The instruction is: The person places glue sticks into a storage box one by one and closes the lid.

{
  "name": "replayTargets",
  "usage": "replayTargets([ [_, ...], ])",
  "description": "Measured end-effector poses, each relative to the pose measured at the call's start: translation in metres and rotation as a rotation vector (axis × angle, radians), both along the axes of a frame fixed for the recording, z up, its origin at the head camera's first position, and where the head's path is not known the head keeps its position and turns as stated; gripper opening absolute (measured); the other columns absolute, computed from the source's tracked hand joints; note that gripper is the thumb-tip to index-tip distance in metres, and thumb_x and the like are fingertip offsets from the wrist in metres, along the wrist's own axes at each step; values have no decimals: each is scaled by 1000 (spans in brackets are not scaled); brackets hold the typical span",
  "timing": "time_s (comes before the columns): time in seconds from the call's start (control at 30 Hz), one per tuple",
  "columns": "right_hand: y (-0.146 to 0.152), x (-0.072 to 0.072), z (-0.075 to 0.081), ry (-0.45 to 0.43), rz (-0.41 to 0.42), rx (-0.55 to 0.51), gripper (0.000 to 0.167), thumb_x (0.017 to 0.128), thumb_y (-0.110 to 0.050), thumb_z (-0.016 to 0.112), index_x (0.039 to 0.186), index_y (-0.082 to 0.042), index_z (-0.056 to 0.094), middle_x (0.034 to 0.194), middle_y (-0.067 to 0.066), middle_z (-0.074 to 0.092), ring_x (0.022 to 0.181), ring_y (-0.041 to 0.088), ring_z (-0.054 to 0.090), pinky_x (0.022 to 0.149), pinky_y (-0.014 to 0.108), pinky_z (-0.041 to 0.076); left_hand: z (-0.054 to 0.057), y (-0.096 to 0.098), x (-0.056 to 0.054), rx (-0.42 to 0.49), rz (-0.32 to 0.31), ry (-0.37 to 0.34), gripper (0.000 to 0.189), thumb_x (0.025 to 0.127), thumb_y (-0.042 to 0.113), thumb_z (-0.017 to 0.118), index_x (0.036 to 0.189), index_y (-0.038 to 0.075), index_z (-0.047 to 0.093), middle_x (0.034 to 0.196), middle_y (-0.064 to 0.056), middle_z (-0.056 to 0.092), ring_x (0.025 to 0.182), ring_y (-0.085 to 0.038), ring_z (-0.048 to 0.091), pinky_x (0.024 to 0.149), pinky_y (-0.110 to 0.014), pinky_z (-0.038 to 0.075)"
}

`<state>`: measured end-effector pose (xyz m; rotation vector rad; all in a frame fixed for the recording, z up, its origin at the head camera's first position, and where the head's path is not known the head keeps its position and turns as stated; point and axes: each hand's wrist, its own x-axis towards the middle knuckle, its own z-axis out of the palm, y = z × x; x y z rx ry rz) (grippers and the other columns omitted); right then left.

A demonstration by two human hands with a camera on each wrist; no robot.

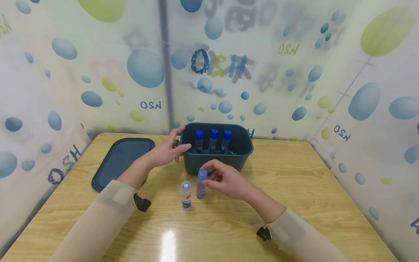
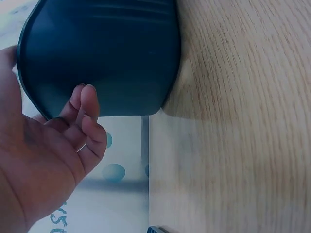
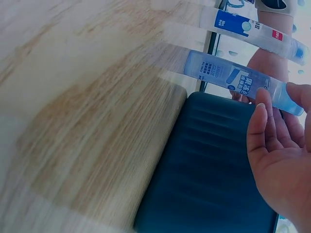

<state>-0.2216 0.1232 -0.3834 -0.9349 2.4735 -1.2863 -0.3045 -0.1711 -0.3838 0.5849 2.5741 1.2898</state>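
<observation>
With our right hand (image 1: 226, 181) pinching the blue glue bottle (image 1: 200, 187) in front of the storage bin (image 1: 196, 162), we should hold it upright while our left hand (image 1: 164, 150), thumb and forefinger apart, lightly steadies the bin's left end.

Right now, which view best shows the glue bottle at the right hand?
Right wrist: the glue bottle appears large there, its printed side facing the camera, the right hand at one end. Head shows it small and partly covered by that hand's fingers. Left wrist doesn't show it.
</observation>
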Motion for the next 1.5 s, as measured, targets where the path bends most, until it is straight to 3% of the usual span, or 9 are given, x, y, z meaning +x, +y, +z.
replayTargets([
  [0.3,6,4,9,82,-15,-73,32,102,-13,80,131,-11,67,110,5,74,89,13,69,81,25,60,1,-1,1,44,28,32,89,109,54,66,176,32,11,95,-12,65,93,-49,68,75,-41,51],
  [0.5,14,5,36,188,-33,-177,33,100,-5,79,130,-6,66,105,8,71,85,17,68,78,28,60,3,-1,1,62,45,54,77,109,48,68,170,29,26,95,-11,63,90,-50,69,69,-40,50],
  [0.67,20,1,64,254,-71,-265,33,100,0,77,131,-3,66,102,7,69,82,17,66,72,26,56,1,-1,0,80,52,56,72,110,44,68,169,29,29,91,-11,63,89,-52,68,67,-38,48],
  [0.83,23,-10,86,255,-120,-393,34,100,3,74,133,2,64,102,3,68,82,17,65,72,25,55,-1,0,-1,93,49,63,72,111,40,67,170,26,28,89,-10,61,87,-51,67,67,-38,48],
  [0.93,23,-17,94,235,-171,-412,36,102,-1,74,136,1,63,102,2,68,84,17,64,74,24,55,-3,0,-2,99,48,64,72,111,39,67,170,27,28,88,-10,60,87,-50,66,68,-37,48],
  [1.17,20,-40,92,182,-263,-346,38,105,-13,74,140,-5,63,117,11,72,95,24,71,81,25,58,-5,2,-2,127,37,46,70,112,37,67,169,26,29,87,-10,60,88,-53,67,69,-38,48],
  [1.37,13,-60,78,166,-266,-307,39,106,-16,73,143,-5,62,125,13,70,95,16,72,84,26,59,-4,2,-2,138,20,35,67,112,34,66,169,24,32,87,-10,58,87,-54,67,68,-38,47],
  [1.5,6,-69,69,180,-258,-294,38,106,-16,74,141,-5,64,122,14,71,93,19,71,82,27,59,-3,3,-2,132,14,37,69,112,35,66,170,23,30,87,-10,58,86,-53,67,67,-38,47],
])
